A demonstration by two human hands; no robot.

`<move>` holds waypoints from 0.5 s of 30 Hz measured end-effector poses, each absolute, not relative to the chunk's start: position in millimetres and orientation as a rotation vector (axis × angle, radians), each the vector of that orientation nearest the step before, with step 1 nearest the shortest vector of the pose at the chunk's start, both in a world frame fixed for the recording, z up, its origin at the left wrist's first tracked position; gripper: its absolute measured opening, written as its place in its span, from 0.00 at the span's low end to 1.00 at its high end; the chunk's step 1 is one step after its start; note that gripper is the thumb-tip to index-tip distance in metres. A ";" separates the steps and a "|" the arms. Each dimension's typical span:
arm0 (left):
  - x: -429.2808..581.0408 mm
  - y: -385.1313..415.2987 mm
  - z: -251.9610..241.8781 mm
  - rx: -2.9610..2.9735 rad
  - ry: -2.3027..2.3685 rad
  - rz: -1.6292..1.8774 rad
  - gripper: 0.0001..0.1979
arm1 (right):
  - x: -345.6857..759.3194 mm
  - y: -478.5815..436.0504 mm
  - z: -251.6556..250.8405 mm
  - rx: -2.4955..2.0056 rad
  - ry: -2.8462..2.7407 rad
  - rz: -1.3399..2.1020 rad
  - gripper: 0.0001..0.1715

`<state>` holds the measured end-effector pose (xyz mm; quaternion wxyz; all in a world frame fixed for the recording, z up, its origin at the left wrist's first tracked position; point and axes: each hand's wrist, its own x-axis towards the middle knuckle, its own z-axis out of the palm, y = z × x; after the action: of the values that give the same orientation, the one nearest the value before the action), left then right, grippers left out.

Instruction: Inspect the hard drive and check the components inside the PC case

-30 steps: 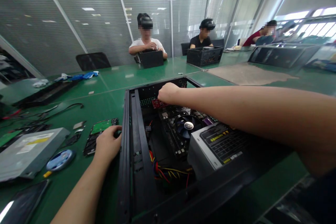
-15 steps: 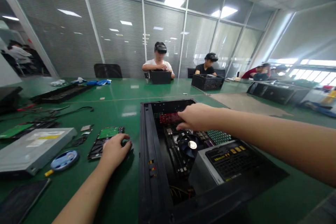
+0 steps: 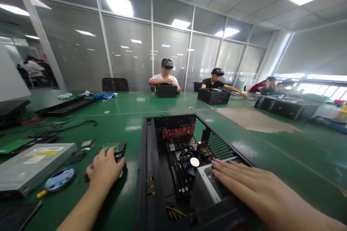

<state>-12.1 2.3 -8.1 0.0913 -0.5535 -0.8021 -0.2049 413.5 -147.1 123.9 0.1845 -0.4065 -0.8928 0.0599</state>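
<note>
Hard drive (image 3: pixel 119 150) in grip of arched left hand (image 3: pixel 105 169), with flat, empty right hand (image 3: pixel 252 184) over power supply (image 3: pixel 204 188)

The right hand (image 3: pixel 248 186) is now off the red card (image 3: pixel 179 131) and over the silver box (image 3: pixel 202 187); the left hand (image 3: pixel 104 169) now grips over the drive (image 3: pixel 117 148); one person's arm (image 3: pixel 233 89) now stretches out.

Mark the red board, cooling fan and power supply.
Red board (image 3: pixel 178 132), head view: middle of its face.
Cooling fan (image 3: pixel 194 161), head view: its pale hub.
Power supply (image 3: pixel 202 188), head view: its grey side.
</note>
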 end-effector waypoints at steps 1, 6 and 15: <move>-14.5 3.1 -9.1 -1.651 -2.416 -0.586 0.30 | 410.2 -141.7 125.8 -1.141 -2.545 0.137 0.45; -18.1 3.3 -12.9 -1.702 -2.413 -0.484 0.30 | 387.6 -88.8 134.3 -1.162 -2.616 -0.046 0.50; -16.1 -2.6 -6.8 -1.660 -2.344 -0.411 0.32 | 323.3 51.6 132.3 -1.194 -2.617 -0.273 0.44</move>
<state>-16.1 -2.6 -6.8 0.1197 -0.5681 -0.8020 -0.1405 323.3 51.6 132.3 0.1259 -0.4099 -0.8985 -0.0938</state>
